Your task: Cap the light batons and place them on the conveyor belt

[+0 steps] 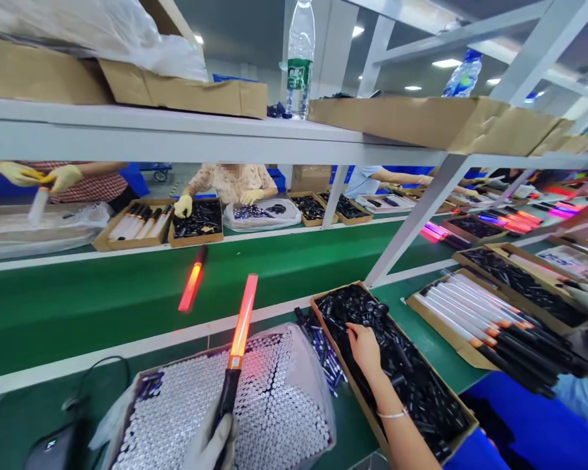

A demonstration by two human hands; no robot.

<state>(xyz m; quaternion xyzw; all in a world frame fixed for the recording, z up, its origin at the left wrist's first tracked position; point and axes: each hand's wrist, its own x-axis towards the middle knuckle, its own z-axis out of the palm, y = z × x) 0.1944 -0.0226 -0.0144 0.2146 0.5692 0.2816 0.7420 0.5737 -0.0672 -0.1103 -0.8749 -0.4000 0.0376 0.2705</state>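
Note:
My left hand (210,444), in a pale glove, is closed round the black handle of a baton (239,339) whose tube glows orange-red and points up and away. It hovers over a box of batteries (274,418) packed upright. My right hand (365,346), bare, reaches into a cardboard box of small black parts (402,372); its fingers are curled among the parts, and I cannot make out what they hold.
A second lit baton (192,282) lies on the green conveyor belt (127,294). A box of unlit batons (494,323) stands to the right. Several gloved workers sit across the belt with more boxes. Water bottles (300,59) and cartons stand on the shelf above.

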